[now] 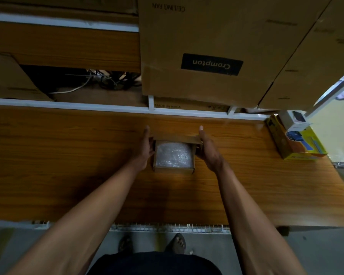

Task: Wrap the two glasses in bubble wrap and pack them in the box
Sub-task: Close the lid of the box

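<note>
Two big brown cartons (216,46) stand on the shelf behind the wooden table (68,155). On the table, right in the middle, sits the small cardboard box (174,169). Its lid flap (177,135) is up at the back. Bubble wrap (174,154) fills the inside, so the glasses seem wrapped and packed, though no glass shows through. I think only closing the lid is left. The left hand (144,149) and the right hand (209,150) hold the box sides, fingers curled around the flap's ends.
</note>
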The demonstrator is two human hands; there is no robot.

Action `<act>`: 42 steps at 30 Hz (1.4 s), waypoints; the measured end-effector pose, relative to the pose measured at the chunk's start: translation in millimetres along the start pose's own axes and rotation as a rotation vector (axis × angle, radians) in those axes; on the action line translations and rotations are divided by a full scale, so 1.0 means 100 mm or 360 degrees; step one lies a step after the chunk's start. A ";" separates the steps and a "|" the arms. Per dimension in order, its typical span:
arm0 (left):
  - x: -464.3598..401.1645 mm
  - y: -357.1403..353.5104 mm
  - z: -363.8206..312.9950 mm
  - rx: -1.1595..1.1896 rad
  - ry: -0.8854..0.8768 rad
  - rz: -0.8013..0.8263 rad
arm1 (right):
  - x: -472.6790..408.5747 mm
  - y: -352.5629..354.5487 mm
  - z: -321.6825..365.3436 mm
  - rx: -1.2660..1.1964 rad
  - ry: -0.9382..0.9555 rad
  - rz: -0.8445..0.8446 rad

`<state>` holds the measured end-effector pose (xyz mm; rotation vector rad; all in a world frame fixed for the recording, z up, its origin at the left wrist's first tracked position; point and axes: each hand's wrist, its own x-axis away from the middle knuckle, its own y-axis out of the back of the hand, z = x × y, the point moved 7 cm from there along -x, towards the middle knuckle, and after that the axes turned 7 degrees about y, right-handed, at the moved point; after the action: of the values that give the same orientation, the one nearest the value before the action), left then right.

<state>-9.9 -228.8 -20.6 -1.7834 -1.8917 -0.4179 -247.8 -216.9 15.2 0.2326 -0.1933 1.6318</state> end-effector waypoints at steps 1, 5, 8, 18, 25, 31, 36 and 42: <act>0.02 -0.01 0.02 -0.0036 0.0002 0.0015 | 0.02 -0.01 -0.01 0.0027 -0.0007 -0.0018; 0.05 0.03 0.10 -0.0287 0.0028 -0.0058 | -0.03 0.00 -0.22 0.0141 -0.0071 -0.0072; 0.09 0.07 0.17 -0.0523 -0.0067 -0.0095 | 0.01 0.04 -0.37 0.0266 -0.0095 -0.0099; 0.13 0.22 0.55 -0.0625 0.0029 -0.0426 | 0.04 0.15 -0.81 0.0192 -0.0272 -0.0424; 0.12 0.24 0.77 -0.0613 0.0276 -0.0445 | 0.07 0.17 -1.03 0.0045 -0.0389 -0.0333; 0.15 0.20 0.84 -0.0627 0.0263 -0.0489 | 0.06 0.18 -1.11 0.0006 -0.0375 -0.0389; 0.18 0.20 0.79 -0.0723 0.0228 -0.0594 | -0.01 0.19 -1.12 0.0012 -0.0441 -0.0369; 0.27 0.19 0.80 -0.0835 0.0245 -0.0679 | 0.02 0.26 -1.19 0.0248 -0.0352 -0.0495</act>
<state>-3.0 -161.1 -74.5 -1.5603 -2.1798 -1.2660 -277.6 -185.5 -98.4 0.5372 -0.1875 1.3110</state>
